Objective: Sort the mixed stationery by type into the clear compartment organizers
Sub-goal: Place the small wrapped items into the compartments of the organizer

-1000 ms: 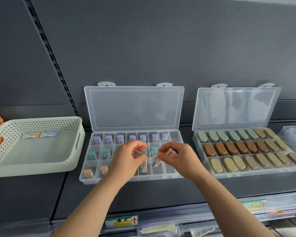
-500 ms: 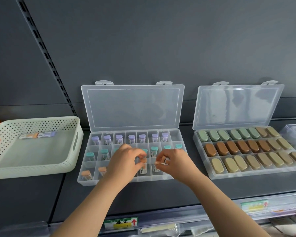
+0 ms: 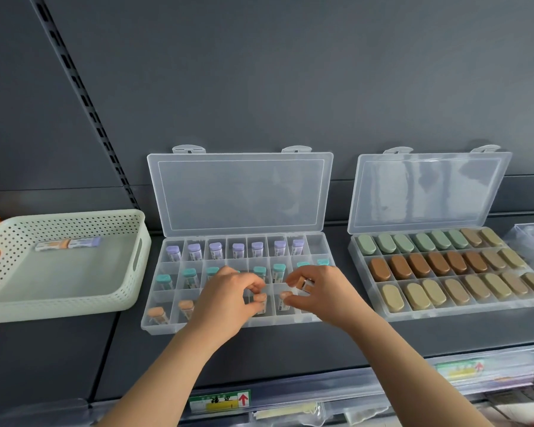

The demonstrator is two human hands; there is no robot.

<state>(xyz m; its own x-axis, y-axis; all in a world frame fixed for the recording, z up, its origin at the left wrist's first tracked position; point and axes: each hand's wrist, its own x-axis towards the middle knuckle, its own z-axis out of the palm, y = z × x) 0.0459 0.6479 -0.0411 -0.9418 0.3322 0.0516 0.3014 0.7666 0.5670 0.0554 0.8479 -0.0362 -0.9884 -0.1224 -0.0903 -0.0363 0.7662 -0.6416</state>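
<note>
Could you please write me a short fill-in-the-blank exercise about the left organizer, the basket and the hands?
1. In the left organizer, the back-row tubes have ____ caps.
2. The pale green basket holds ____ loose tubes.
3. The left hand and the right hand work over this organizer's ____ row.
Missing words: purple; two; front.

- Dark grey wall [image 3: 290,72] behind.
- A black rail [image 3: 84,97] with slots runs up it.
- Dark grey shelf [image 3: 290,349] below.
- A tag [image 3: 219,401], maybe a price label, on its edge.
</note>
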